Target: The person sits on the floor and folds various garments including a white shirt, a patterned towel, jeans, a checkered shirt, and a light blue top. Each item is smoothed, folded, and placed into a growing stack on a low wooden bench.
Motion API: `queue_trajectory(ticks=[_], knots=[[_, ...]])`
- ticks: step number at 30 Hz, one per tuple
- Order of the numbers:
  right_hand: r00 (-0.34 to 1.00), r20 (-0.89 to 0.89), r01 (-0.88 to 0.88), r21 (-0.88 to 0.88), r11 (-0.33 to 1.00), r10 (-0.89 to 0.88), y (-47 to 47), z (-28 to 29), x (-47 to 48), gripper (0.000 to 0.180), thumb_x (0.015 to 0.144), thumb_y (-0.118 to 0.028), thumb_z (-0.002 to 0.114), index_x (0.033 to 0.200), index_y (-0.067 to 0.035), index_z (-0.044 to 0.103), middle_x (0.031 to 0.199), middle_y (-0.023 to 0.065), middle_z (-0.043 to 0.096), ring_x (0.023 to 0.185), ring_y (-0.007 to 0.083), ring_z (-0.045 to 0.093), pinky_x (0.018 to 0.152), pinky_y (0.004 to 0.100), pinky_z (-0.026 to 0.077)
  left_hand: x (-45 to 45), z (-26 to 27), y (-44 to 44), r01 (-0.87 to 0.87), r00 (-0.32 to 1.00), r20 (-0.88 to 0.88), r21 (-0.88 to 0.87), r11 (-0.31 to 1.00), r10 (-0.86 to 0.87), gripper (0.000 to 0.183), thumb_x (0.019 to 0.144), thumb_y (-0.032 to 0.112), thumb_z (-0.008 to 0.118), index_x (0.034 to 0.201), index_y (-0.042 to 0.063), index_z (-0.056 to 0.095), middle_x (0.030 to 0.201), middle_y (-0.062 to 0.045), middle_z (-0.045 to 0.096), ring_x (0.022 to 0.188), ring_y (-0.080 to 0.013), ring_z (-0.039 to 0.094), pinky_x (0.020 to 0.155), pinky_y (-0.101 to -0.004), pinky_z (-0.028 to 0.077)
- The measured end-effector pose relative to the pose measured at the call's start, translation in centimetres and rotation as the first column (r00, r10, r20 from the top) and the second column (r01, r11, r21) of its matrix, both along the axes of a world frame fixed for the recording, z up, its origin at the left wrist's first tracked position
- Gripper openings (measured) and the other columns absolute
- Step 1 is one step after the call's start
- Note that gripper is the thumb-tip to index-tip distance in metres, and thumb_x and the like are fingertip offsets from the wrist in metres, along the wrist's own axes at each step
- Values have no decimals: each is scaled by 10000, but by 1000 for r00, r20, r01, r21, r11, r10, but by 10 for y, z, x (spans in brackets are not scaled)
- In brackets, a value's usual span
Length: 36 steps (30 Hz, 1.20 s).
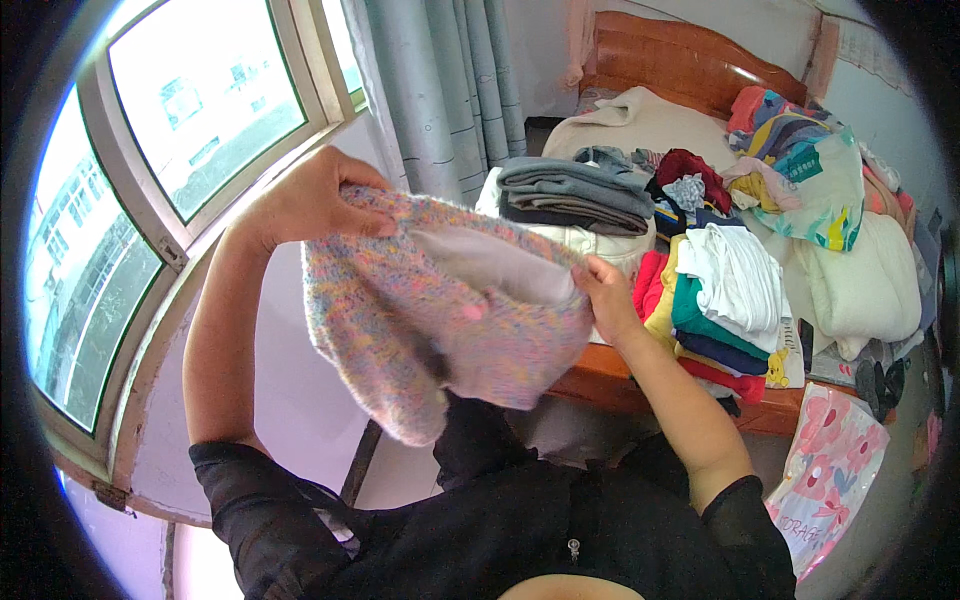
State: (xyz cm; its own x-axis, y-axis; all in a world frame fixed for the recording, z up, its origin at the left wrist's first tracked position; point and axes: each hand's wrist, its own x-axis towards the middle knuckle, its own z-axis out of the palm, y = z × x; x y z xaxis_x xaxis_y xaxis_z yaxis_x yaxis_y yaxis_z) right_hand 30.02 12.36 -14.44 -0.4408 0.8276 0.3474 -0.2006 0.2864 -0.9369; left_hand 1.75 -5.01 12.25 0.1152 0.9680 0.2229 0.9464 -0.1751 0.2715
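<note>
A fuzzy, multicoloured speckled knit garment with a pale lining hangs in the air between my two hands. My left hand pinches one end of its upper edge, thumb in front. At the opposite end, my right hand grips the edge between thumb and fingers. The pale lining shows through the opening between the hands. A sleeve-like part droops below my left hand. The lower part of the garment is slightly blurred.
A wooden-framed bed stands ahead, bearing a stack of grey and dark folded clothes, a pile topped with white garments, a cream blanket and a printed plastic bag. A floral storage bag is at right. Windows line the left.
</note>
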Motion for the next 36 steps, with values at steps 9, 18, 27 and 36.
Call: queue_trajectory(ticks=[9, 18, 27, 36], knots=[[955, 211, -79, 858, 508, -208, -62, 130, 25, 328, 795, -223, 690, 1075, -97, 578, 927, 93, 553, 766, 260, 626, 685, 320, 494, -31, -20, -9, -227, 942, 286, 150, 962, 177, 288, 677, 258, 821, 801, 19, 721, 667, -14, 621, 606, -99, 550, 617, -281, 472], [920, 233, -89, 907, 411, -315, -22, 176, 56, 232, 719, 40, 663, 925, -47, 601, 1040, 103, 604, 925, 248, 617, 778, 295, 491, -41, -21, -15, -246, 907, 401, 253, 936, 130, 231, 744, 211, 784, 874, 25, 734, 771, -30, 696, 662, -97, 634, 657, -254, 526], [980, 196, -108, 426, 898, 25, 3, 171, 32, 272, 827, 58, 601, 1077, -38, 552, 1012, -6, 593, 961, 81, 539, 873, 232, 432, -70, -49, -3, -153, 911, 411, 241, 958, 42, 280, 744, 231, 782, 945, 42, 734, 801, -40, 697, 673, -102, 615, 659, -269, 520], [906, 417, -291, 474, 831, 79, -23, 202, 59, 254, 861, -103, 632, 1079, 25, 606, 996, 47, 625, 942, 110, 551, 849, 271, 448, -73, -34, -34, -29, 888, 452, 242, 970, -86, 293, 705, 129, 792, 976, 37, 729, 859, -68, 701, 741, -127, 618, 739, -279, 513]])
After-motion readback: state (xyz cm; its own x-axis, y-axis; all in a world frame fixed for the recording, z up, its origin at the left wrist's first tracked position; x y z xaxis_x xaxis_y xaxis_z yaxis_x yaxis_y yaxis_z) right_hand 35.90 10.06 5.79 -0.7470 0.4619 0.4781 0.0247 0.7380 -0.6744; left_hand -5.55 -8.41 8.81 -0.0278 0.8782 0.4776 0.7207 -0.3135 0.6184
